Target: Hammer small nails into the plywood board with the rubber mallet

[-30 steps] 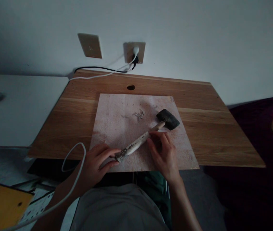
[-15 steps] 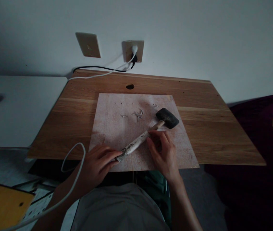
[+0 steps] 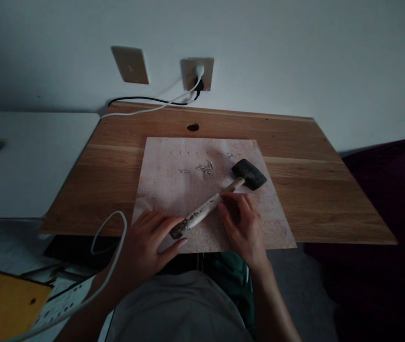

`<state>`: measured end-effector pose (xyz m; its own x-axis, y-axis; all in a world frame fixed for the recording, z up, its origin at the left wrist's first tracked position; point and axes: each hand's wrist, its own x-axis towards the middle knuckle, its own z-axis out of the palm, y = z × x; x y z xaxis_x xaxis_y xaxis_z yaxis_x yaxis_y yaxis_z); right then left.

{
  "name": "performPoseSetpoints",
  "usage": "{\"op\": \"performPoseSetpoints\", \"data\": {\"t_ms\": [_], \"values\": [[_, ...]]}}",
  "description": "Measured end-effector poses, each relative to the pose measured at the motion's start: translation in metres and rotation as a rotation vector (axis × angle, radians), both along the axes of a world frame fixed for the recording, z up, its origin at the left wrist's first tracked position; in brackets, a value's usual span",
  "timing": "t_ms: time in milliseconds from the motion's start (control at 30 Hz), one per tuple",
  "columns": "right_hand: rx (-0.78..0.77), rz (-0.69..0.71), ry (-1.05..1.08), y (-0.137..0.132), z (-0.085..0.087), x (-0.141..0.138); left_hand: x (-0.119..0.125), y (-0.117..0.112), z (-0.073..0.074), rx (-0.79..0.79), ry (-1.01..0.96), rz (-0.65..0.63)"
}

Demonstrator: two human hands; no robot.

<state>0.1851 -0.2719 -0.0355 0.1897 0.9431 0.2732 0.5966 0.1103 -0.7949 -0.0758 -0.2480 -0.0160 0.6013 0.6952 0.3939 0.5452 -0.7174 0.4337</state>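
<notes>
Head view: the mallet [image 3: 207, 207] lies slantwise across the pale board [image 3: 165, 187] on the bench [image 3: 331, 199], its black head [image 3: 249, 174] towards the far right and its worn handle [image 3: 196, 217] running down to my left. With my right hand [image 3: 245, 229] I have a light thumb-and-finger pinch near the middle of the handle. My left hand [image 3: 147, 242] is spread around the butt end, forefinger at the far side, thumb apart from it on the near side, so that grip is not closed.

To handle this well, I would let the black head, which appears to rest on the board, bear the weight while my fingers only guide. So slight a pinch could let the handle roll; bringing the left thumb in should steady the butt. Any turn ought to be slow, since the loose nails [image 3: 206, 168] lie near the black head and could be swept about. I should also mind the white cable [image 3: 126, 224] looping by my left wrist.
</notes>
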Motion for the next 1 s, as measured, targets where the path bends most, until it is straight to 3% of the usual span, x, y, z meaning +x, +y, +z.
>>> {"op": "performPoseSetpoints", "data": {"t_ms": [200, 1000], "values": [[0.009, 0.006, -0.009, 0.0, -0.0002, -0.0001, 0.004, -0.0037, -0.0066, -0.006, 0.008, 0.054], [0.011, 0.011, -0.019, -0.0006, 0.003, -0.0006, 0.002, -0.0047, -0.0046, -0.017, 0.011, 0.046]]}}
